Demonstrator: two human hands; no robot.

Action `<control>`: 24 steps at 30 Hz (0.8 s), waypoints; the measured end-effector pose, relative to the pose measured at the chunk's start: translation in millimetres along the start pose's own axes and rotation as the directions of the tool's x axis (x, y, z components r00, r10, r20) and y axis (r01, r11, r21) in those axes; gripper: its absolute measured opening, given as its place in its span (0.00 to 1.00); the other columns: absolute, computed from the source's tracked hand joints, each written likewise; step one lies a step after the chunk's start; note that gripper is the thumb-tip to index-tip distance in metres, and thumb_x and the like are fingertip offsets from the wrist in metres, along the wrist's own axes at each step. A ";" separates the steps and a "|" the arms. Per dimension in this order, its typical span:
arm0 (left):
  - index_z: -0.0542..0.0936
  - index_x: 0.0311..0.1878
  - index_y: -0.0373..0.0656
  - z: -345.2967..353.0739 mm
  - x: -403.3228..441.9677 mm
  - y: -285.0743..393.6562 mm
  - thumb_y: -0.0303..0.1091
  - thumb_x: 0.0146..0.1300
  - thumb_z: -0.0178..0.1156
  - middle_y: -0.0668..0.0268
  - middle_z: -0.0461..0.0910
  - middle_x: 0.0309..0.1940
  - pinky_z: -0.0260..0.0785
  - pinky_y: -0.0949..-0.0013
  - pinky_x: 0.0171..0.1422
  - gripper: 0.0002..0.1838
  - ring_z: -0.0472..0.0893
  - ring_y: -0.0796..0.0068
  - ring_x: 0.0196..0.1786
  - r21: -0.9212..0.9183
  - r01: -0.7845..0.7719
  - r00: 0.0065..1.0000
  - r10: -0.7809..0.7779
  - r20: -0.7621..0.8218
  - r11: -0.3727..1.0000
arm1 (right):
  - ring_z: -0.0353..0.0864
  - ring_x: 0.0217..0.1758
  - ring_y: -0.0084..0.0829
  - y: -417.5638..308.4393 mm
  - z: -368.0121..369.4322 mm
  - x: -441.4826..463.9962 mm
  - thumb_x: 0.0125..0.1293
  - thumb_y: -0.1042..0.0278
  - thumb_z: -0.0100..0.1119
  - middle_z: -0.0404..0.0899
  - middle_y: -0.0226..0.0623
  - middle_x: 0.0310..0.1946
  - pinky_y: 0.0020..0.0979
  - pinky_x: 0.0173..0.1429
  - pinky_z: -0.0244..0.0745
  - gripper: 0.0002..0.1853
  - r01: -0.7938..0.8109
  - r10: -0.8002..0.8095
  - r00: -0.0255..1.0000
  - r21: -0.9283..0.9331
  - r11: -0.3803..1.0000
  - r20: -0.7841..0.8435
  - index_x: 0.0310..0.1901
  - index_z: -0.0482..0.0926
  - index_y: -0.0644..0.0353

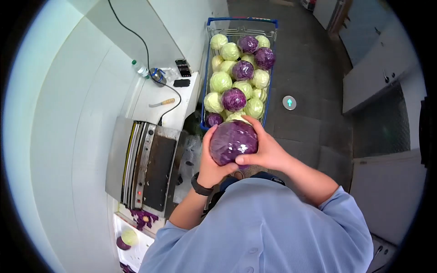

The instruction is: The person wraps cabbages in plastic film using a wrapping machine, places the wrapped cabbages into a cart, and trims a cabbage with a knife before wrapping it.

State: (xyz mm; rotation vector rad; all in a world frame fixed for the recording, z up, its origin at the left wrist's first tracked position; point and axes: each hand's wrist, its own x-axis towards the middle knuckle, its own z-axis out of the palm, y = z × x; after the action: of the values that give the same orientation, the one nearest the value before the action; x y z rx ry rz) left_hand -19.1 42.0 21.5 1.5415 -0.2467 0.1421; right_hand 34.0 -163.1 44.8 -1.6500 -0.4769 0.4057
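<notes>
A plastic-wrapped purple cabbage [233, 140] is held up in front of my body, its film shining. My left hand [211, 159] grips it from the left side, with a dark band on the wrist. From the right, my right hand [266, 148] closes on it, thumb across the near face. Just beyond the cabbage stands a blue-rimmed shopping cart [269, 98] full of wrapped green cabbages [221, 82] and several purple ones. The underside of the held cabbage is hidden.
To the left, a wrapping machine [159, 168] shows a red light. A knife [162, 103], a phone [181, 83], a bottle [140, 69] and a black cable [146, 50] are on the white counter [145, 91]. Purple leaves [144, 219] and cut cabbage pieces [129, 237] lie nearer me.
</notes>
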 end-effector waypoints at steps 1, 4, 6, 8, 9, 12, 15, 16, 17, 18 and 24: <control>0.57 0.78 0.43 -14.0 4.5 -14.4 0.40 0.53 0.77 0.57 0.66 0.72 0.62 0.57 0.78 0.53 0.69 0.63 0.73 -0.121 0.027 0.999 -0.029 -0.019 0.992 | 0.75 0.70 0.54 -6.9 1.6 11.6 0.54 0.33 0.75 0.73 0.59 0.66 0.44 0.74 0.68 0.62 -0.014 0.014 1.000 -0.089 0.996 0.002 0.80 0.50 0.59; 0.57 0.78 0.43 -39.9 6.0 -56.7 0.51 0.57 0.76 0.59 0.66 0.71 0.64 0.56 0.77 0.53 0.70 0.63 0.73 -0.633 0.221 0.949 -0.314 -0.038 0.742 | 0.75 0.69 0.56 -41.6 -18.2 34.6 0.62 0.33 0.68 0.72 0.61 0.67 0.44 0.71 0.70 0.55 -0.110 0.150 0.986 -0.387 0.916 0.074 0.79 0.53 0.60; 0.58 0.78 0.42 -52.4 9.5 -60.4 0.54 0.63 0.69 0.60 0.68 0.72 0.65 0.54 0.77 0.47 0.70 0.61 0.73 -0.707 0.255 0.933 -0.360 0.000 0.659 | 0.74 0.68 0.55 -30.4 -19.6 38.6 0.61 0.34 0.67 0.72 0.54 0.67 0.46 0.69 0.71 0.47 0.208 -0.335 0.920 -0.472 0.857 -0.202 0.73 0.67 0.59; 0.60 0.77 0.42 -61.1 13.9 -59.9 0.57 0.70 0.61 0.60 0.69 0.72 0.66 0.52 0.77 0.42 0.70 0.60 0.74 -0.775 0.266 0.916 -0.401 0.019 0.572 | 0.77 0.63 0.51 -23.6 -17.1 36.6 0.61 0.42 0.70 0.74 0.49 0.64 0.45 0.66 0.72 0.38 0.329 -0.461 0.874 -0.508 0.796 -0.156 0.67 0.75 0.58; 0.62 0.76 0.42 -66.4 15.8 -61.9 0.58 0.74 0.55 0.60 0.69 0.72 0.65 0.50 0.77 0.38 0.70 0.59 0.74 -0.765 0.249 0.932 -0.361 0.023 0.595 | 0.78 0.61 0.50 -19.4 -10.6 39.0 0.61 0.45 0.71 0.75 0.48 0.62 0.44 0.65 0.73 0.34 0.325 -0.465 0.876 -0.551 0.768 -0.131 0.63 0.77 0.59; 0.62 0.76 0.42 -73.2 23.6 -56.4 0.59 0.74 0.54 0.60 0.69 0.72 0.64 0.50 0.78 0.38 0.71 0.60 0.73 -0.772 0.262 0.924 -0.382 0.027 0.579 | 0.79 0.55 0.44 -3.0 -1.3 52.4 0.63 0.56 0.72 0.79 0.43 0.57 0.42 0.60 0.74 0.20 0.361 -0.515 0.853 -0.608 0.707 -0.092 0.52 0.82 0.59; 0.63 0.76 0.44 -74.0 30.8 -56.2 0.60 0.74 0.53 0.61 0.69 0.73 0.63 0.50 0.78 0.38 0.71 0.60 0.74 -0.751 0.253 0.928 -0.371 0.011 0.610 | 0.80 0.49 0.37 10.9 9.6 66.5 0.69 0.67 0.66 0.83 0.40 0.48 0.36 0.54 0.75 0.08 0.491 -0.583 0.796 -0.391 0.779 -0.163 0.41 0.81 0.62; 0.63 0.76 0.45 -73.4 32.7 -57.1 0.61 0.74 0.53 0.61 0.69 0.73 0.63 0.50 0.78 0.38 0.70 0.60 0.74 -0.776 0.246 0.920 -0.392 -0.002 0.581 | 0.79 0.47 0.34 16.4 19.2 69.1 0.71 0.66 0.64 0.82 0.39 0.45 0.34 0.52 0.73 0.08 0.478 -0.527 0.812 -0.234 0.847 -0.249 0.40 0.80 0.62; 0.64 0.76 0.45 -72.9 34.2 -58.8 0.62 0.73 0.53 0.62 0.69 0.73 0.63 0.50 0.78 0.38 0.70 0.60 0.74 -0.799 0.238 0.911 -0.413 -0.013 0.552 | 0.78 0.44 0.31 25.4 30.2 70.1 0.73 0.66 0.61 0.81 0.39 0.42 0.32 0.50 0.72 0.09 0.460 -0.456 0.829 -0.068 0.885 -0.324 0.39 0.78 0.62; 0.64 0.76 0.46 -72.4 35.7 -60.8 0.63 0.73 0.53 0.62 0.69 0.73 0.63 0.50 0.78 0.39 0.70 0.60 0.74 -0.822 0.229 0.901 -0.434 -0.025 0.522 | 0.76 0.42 0.29 29.3 39.7 73.9 0.76 0.65 0.59 0.80 0.38 0.40 0.30 0.47 0.71 0.10 0.439 -0.371 0.846 0.103 0.893 -0.383 0.38 0.77 0.62; 0.65 0.76 0.51 -64.9 43.1 -55.5 0.67 0.68 0.55 0.64 0.69 0.73 0.62 0.47 0.78 0.41 0.69 0.60 0.75 -0.836 0.104 0.894 -0.418 -0.158 0.539 | 0.61 0.23 0.14 14.6 58.6 109.7 0.82 0.62 0.51 0.66 0.22 0.22 0.23 0.28 0.56 0.13 0.271 0.050 0.886 0.601 0.752 -0.461 0.35 0.69 0.53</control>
State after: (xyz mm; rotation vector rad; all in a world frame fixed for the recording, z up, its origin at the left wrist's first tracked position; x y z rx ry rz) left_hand 40.6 102.4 -22.4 0.5697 0.2087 0.0339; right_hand 97.8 -57.4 23.6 -0.9619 -0.0519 0.0579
